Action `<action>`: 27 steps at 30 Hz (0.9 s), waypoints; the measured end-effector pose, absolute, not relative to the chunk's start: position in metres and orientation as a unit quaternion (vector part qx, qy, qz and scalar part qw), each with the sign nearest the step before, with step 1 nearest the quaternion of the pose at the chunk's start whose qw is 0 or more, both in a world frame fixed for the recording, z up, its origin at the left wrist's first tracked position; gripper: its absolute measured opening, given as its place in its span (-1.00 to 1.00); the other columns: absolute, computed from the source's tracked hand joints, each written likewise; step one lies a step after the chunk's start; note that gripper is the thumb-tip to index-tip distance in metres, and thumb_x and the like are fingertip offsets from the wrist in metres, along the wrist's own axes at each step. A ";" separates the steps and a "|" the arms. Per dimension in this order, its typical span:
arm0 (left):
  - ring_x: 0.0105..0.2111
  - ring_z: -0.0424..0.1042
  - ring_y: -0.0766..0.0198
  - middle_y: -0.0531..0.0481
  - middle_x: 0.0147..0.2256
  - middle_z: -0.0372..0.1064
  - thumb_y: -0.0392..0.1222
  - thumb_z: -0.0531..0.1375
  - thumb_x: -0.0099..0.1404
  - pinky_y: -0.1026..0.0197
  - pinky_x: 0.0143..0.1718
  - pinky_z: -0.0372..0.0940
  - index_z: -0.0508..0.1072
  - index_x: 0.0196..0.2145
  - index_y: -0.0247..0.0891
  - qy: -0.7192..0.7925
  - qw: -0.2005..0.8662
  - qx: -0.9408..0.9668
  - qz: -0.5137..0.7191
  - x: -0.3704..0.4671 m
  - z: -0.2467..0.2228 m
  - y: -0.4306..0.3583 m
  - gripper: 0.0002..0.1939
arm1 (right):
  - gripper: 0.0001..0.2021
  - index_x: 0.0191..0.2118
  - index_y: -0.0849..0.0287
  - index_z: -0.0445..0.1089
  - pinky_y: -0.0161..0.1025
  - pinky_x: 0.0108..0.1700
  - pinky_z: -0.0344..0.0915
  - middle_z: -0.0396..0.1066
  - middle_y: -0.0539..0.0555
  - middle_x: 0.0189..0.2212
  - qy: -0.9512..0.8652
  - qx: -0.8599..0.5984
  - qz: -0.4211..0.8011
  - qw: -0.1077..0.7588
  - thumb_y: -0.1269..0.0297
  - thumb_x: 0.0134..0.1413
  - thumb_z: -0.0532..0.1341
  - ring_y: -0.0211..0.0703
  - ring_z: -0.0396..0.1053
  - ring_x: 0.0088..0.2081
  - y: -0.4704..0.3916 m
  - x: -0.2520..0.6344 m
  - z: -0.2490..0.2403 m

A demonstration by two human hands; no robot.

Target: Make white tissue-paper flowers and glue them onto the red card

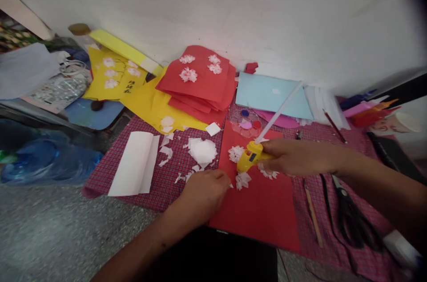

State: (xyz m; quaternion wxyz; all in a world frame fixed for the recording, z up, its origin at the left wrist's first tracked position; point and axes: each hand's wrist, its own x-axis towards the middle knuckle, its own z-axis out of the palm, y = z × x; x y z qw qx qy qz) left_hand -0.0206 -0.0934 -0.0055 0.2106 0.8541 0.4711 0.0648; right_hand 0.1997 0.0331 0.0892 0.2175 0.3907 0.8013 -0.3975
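Note:
My right hand [280, 157] is wrapped round a yellow hot glue gun [246, 162], a long translucent glue stick [278, 113] jutting from its back. Its nozzle end points down among white paper flowers [243, 180] on a sheet of red paper [256, 215]. At the left edge of that sheet, my left hand [205, 193] is closed in a pinch. A small white tip shows at its fingertips, but what it belongs to is mostly hidden. Beside this hand lie a pile of white paper pieces [203, 153] and scattered scraps [166, 155].
Folded white paper [133, 164] lies at the table's left. Red sheets with flowers [200, 68], yellow sheets [111, 73] and a light-blue sheet [267, 93] sit along the wall. A paint palette [247, 122] is behind the glue gun. Black scissors [353, 219] and a wooden stick [312, 215] lie right.

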 end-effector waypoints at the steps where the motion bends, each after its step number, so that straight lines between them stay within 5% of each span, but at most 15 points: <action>1: -0.28 0.50 0.16 -0.05 -0.29 0.46 -0.28 0.07 0.40 0.14 -0.28 0.40 0.44 -0.27 -0.26 0.471 0.213 0.853 0.064 -0.021 -0.006 -0.093 -0.85 | -0.72 -0.29 0.21 0.43 -0.25 -0.39 0.18 0.40 0.07 -0.39 0.803 0.391 -0.395 0.217 0.09 0.16 0.11 -0.14 0.31 -0.41 0.033 0.199 0.089; 17: -0.29 0.46 0.19 -0.10 -0.29 0.45 -0.26 -0.01 0.44 0.16 -0.24 0.38 0.45 -0.27 -0.29 0.503 0.227 0.831 0.072 -0.021 0.003 -0.084 -0.76 | -0.69 -0.36 0.17 0.34 -0.29 -0.45 0.13 0.28 0.00 -0.49 0.767 0.448 -0.447 0.107 0.00 0.16 0.17 -0.21 0.21 -0.47 0.025 0.224 0.096; 27: -0.30 0.43 0.19 -0.07 -0.28 0.42 -0.32 0.00 0.41 0.17 -0.27 0.35 0.43 -0.25 -0.30 0.485 0.142 0.862 0.044 -0.010 -0.005 -0.064 -0.79 | -0.58 -0.36 0.14 0.36 -0.21 -0.52 0.05 0.22 0.00 -0.60 0.490 0.604 -0.607 -0.164 -0.16 0.17 0.16 -0.19 0.15 -0.57 -0.082 0.289 0.045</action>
